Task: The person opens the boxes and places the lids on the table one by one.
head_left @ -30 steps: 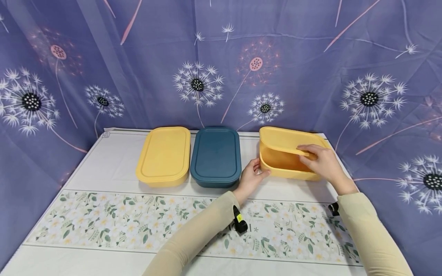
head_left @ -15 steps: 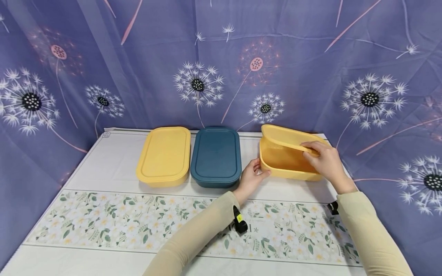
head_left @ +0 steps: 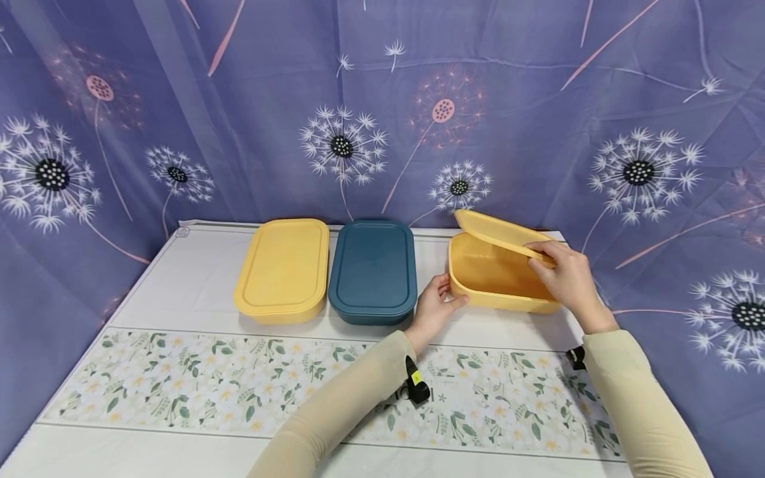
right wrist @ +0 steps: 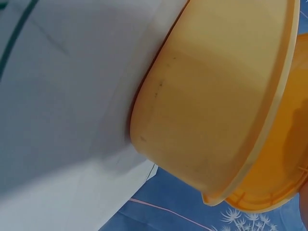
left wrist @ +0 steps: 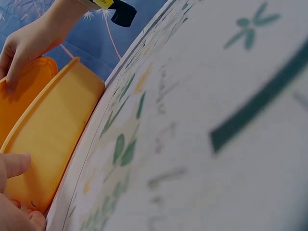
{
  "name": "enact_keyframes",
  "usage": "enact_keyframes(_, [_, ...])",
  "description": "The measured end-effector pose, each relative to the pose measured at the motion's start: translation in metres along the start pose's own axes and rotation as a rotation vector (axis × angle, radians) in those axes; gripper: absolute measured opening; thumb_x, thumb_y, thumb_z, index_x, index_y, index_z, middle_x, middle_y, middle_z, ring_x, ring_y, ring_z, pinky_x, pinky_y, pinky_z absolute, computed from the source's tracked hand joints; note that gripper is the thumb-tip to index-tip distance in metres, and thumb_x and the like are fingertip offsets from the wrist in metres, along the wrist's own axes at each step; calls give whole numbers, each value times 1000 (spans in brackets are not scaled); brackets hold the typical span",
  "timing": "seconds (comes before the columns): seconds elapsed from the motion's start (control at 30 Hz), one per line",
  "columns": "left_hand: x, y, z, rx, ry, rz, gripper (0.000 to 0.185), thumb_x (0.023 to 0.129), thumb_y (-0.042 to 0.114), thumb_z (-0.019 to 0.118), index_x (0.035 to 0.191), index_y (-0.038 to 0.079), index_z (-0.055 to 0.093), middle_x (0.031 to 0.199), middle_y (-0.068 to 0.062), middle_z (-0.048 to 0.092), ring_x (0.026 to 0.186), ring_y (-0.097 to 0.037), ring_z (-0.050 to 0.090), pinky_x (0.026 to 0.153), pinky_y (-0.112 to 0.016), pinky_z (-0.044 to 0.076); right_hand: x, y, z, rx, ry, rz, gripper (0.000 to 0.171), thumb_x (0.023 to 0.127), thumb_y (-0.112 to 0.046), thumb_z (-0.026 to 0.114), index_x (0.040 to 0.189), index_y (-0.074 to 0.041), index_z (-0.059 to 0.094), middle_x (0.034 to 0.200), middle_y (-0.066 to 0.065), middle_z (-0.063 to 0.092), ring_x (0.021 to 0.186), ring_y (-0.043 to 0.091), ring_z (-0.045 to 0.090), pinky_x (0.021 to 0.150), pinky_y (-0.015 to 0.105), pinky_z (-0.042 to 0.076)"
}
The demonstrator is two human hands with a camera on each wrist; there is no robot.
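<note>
At the right of the table in the head view, a yellow rectangular food container (head_left: 508,302) has its matching lid (head_left: 499,232) tilted over it. The lid's left end is raised highest, and the inside that shows is bare. My right hand (head_left: 570,279) pinches the lid's front edge near its right end, thumb below and fingers on top. My left hand (head_left: 433,309) grips the container's left end, its thumb on the front wall (left wrist: 57,130) and its fingers round the corner. In the right wrist view, the lid's underside (right wrist: 276,168) shows beyond the container's rim.
Left of my left hand stands a lidded dark blue container (head_left: 373,269), with a lidded yellow container (head_left: 285,269) beside it. A white table cover (head_left: 203,285) with a floral band lies under everything. Behind hangs a purple dandelion-print curtain (head_left: 251,133).
My right hand has lifted the lid and drawn it slightly right, so its left end rises and the opening widens. My left hand stays at the container's left end.
</note>
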State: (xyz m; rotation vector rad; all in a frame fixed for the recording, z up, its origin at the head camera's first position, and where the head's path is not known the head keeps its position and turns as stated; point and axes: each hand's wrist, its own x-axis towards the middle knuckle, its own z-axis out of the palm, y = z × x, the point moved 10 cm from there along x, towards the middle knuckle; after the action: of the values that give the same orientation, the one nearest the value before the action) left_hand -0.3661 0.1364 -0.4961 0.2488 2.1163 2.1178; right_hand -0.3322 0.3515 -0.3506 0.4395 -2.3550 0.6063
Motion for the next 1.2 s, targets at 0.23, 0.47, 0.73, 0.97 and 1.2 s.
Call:
enact_keyframes(0.23, [1, 0, 1, 4, -8, -3, 57, 88, 8, 79, 139, 0, 53, 138, -12, 58, 128, -23, 54, 109, -30, 43, 1, 0, -4, -4, 6, 9, 27, 84, 6, 77, 109, -4, 75, 101, 14, 73, 88, 32, 66, 77, 21, 42])
enact_keyframes(0.47, [1, 2, 1, -2, -14, 1, 57, 87, 6, 79, 137, 0, 53, 137, -13, 58, 128, -24, 55, 110, -31, 43, 1, 3, -7, -3, 26, 13, 25, 84, 6, 76, 108, -3, 74, 103, 14, 72, 84, 29, 66, 78, 9, 37])
enact_keyframes(0.73, [1, 3, 1, 38, -16, 9, 56, 87, 7, 80, 136, 0, 54, 136, -12, 59, 127, -24, 55, 109, -30, 44, 3, 5, -11, 4, 43, 20, 27, 82, 7, 77, 108, -1, 74, 104, 16, 72, 88, 33, 66, 83, 2, 34])
enact_keyframes(0.97, [1, 4, 2, 54, -24, 8, 56, 87, 8, 80, 135, 0, 54, 136, -12, 58, 128, -25, 55, 110, -31, 43, 3, 6, -15, -6, 46, 25, 29, 82, 7, 78, 110, 0, 73, 105, 17, 72, 89, 35, 67, 85, 1, 32])
enact_keyframes(1.2, [1, 5, 3, 62, -33, 19, 57, 87, 8, 80, 136, -1, 53, 137, -13, 58, 128, -25, 55, 110, -32, 42, 5, 7, -22, -9, 78, 27, 24, 84, 7, 76, 107, 0, 73, 98, 15, 72, 84, 29, 63, 82, 4, 34])
